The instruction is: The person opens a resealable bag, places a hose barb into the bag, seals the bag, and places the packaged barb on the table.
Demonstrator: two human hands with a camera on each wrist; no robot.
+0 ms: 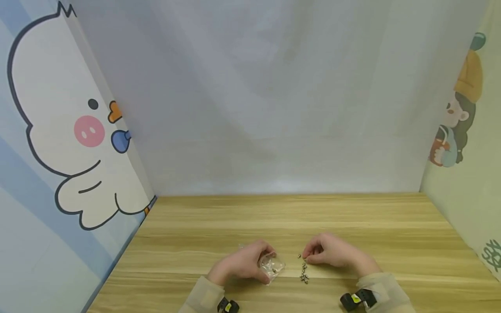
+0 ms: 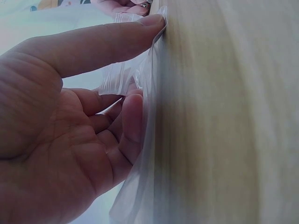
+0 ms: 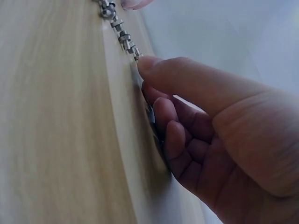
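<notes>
My left hand [image 1: 245, 262] holds a clear plastic zip bag [image 1: 277, 266], its thumb and fingers spread round the mouth. A small metal piece [image 1: 274, 271] shows inside the bag. In the left wrist view the thumb presses the bag's edge [image 2: 161, 23] close over the table. A loose row of small silvery screws [image 1: 304, 273] lies to the right of the bag. At the row's far end my right hand [image 1: 329, 251] pinches a small screw, thumb and forefinger low at the tabletop. The right wrist view shows the nearby screws [image 3: 124, 38] leading up to that thumb tip.
One single screw [image 1: 299, 256] lies apart, just left of the right fingertips. The wood-grain table [image 1: 219, 217] meets a pale back wall [image 1: 274, 108]. Printed side panels stand left [image 1: 51, 130] and right [image 1: 469, 195]. Each wrist carries a black camera [image 1: 354, 300].
</notes>
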